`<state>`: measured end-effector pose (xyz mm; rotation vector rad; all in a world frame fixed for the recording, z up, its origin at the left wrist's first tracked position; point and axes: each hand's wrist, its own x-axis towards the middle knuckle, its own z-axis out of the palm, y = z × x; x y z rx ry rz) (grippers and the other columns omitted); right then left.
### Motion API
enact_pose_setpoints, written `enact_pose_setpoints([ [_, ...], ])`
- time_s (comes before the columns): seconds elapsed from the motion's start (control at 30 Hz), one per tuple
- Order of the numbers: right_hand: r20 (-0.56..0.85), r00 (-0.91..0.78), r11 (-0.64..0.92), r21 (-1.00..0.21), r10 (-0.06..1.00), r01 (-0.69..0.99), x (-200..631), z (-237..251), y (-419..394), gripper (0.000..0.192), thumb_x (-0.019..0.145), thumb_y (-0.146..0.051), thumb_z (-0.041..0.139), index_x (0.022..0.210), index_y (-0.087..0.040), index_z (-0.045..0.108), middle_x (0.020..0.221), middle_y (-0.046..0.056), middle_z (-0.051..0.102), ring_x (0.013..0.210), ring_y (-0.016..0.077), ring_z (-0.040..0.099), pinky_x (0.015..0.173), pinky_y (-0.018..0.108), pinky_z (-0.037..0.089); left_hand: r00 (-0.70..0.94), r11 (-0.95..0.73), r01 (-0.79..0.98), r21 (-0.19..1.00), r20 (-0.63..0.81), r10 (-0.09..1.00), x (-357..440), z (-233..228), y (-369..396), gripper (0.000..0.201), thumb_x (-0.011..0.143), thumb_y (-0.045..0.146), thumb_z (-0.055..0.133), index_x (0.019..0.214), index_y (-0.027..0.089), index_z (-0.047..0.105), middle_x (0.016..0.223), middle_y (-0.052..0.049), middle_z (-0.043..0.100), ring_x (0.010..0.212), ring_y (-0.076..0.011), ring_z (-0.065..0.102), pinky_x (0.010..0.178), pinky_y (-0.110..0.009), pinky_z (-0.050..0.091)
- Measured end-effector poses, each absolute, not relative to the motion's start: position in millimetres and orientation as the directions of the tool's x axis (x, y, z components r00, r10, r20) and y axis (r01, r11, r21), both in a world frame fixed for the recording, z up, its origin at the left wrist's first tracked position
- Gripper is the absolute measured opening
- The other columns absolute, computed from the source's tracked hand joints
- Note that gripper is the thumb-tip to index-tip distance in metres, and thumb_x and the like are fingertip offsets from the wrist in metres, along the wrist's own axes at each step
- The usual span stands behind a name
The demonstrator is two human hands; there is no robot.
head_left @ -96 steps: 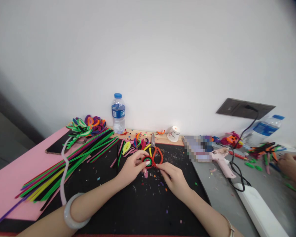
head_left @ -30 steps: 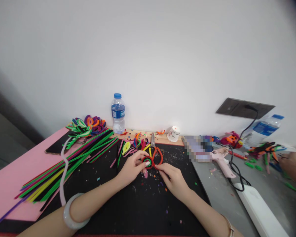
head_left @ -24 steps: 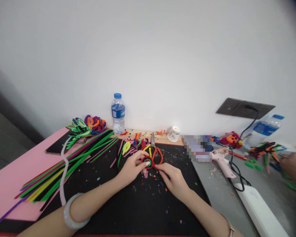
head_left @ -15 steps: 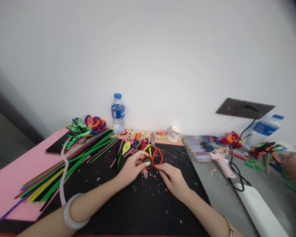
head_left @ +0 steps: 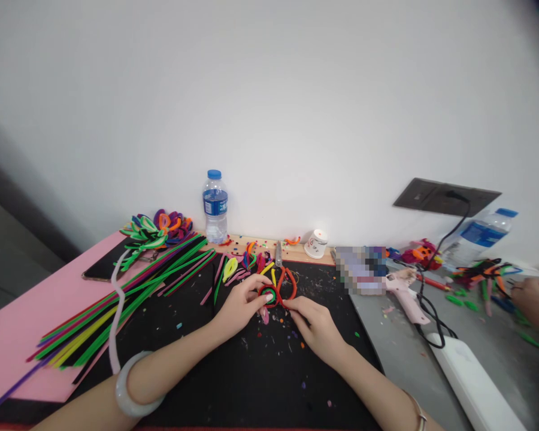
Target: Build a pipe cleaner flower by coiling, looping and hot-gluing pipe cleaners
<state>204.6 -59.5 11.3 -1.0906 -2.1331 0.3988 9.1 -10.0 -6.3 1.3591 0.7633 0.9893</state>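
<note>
My left hand (head_left: pixel 239 305) and my right hand (head_left: pixel 317 326) meet over a black mat (head_left: pixel 233 371). Between their fingertips they pinch a small coil of pipe cleaner (head_left: pixel 269 294), red on the outside with green and black inside. Just behind the coil lie scissors (head_left: pixel 284 272) with orange-red handles, blades pointing away from me. A pale bangle (head_left: pixel 132 383) sits on my left wrist.
A fan of long coloured pipe cleaners (head_left: pixel 117 299) lies left on a pink sheet (head_left: pixel 22 323), with finished pipe-cleaner flowers (head_left: pixel 159 227) and a phone (head_left: pixel 103 266) behind. A water bottle (head_left: pixel 215 206) and a tape roll (head_left: pixel 315 243) stand by the wall. A pink glue gun (head_left: pixel 404 290), power strip (head_left: pixel 471 383) and another person's hand (head_left: pixel 532 299) are right.
My hands and the coil stay almost still. The other person's hand at the right edge has shifted slightly.
</note>
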Motion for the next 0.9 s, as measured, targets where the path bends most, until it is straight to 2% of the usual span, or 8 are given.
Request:
enact_pose_setpoints([
  [0.9,0.439,-0.402,0.594,-0.553,0.803,0.584,206.3,9.3,-59.5,0.025,0.089,-0.013,0.042,0.106,-0.021,0.058,0.093,0.007,0.064,0.084,0.0164,0.062,0.075,0.029,0.052,0.433,-0.06,-0.126,0.99,0.109,0.895,8.3,-6.8,-10.0,0.02,0.079,0.024,0.059,0.097,0.018,0.051,0.075,0.003,0.056,0.048,-0.0095,0.06,0.049,-0.022,0.045],
])
